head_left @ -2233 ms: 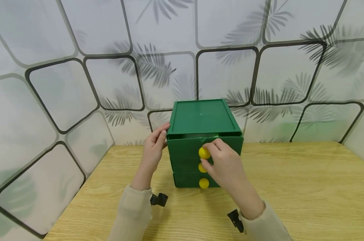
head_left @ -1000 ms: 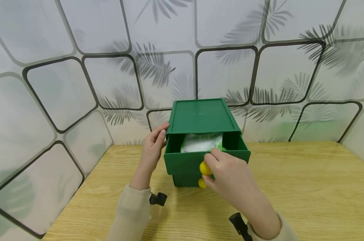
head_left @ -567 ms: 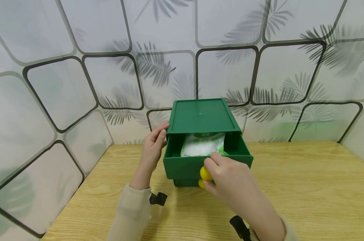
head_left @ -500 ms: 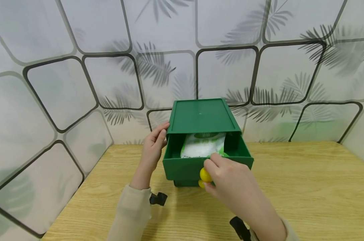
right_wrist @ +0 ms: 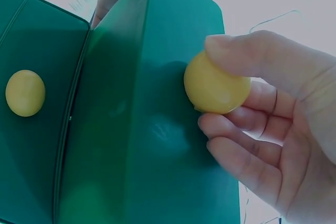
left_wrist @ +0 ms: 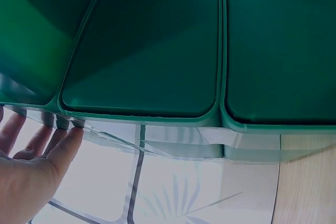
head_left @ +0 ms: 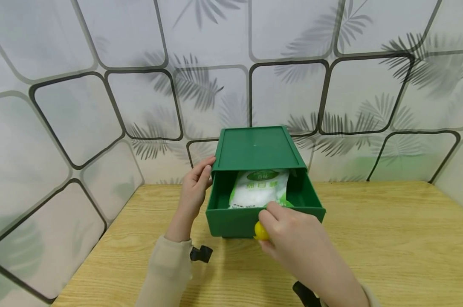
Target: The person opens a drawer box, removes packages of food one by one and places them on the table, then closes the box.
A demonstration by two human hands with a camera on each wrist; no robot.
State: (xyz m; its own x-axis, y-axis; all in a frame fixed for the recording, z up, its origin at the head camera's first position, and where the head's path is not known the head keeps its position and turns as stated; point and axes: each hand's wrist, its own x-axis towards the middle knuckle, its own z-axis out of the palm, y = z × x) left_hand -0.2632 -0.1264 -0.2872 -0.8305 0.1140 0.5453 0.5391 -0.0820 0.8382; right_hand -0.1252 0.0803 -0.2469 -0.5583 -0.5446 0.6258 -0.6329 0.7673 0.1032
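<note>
A green plastic drawer cabinet [head_left: 256, 147] has its top drawer [head_left: 231, 224] pulled well out. My right hand [head_left: 294, 241] pinches the round yellow knob [right_wrist: 215, 85] on that drawer's front, thumb on one side and fingers on the other. Inside the drawer lies a white-and-green printed plastic bag [head_left: 258, 194], its back end under the cabinet top. My left hand [head_left: 193, 189] rests against the cabinet's left side near the upper front edge, its fingertips on the side wall in the left wrist view.
The cabinet stands on a light wood table [head_left: 377, 238] close to the patterned back wall [head_left: 285, 98]. Another yellow knob [right_wrist: 25, 93] shows on a shut lower drawer in the right wrist view. Black wrist mounts stick out below both sleeves.
The top drawer has slid from nearly shut to far out, drawn toward me by my right hand on the knob. More of the bag has come into view. My left hand has stayed put.
</note>
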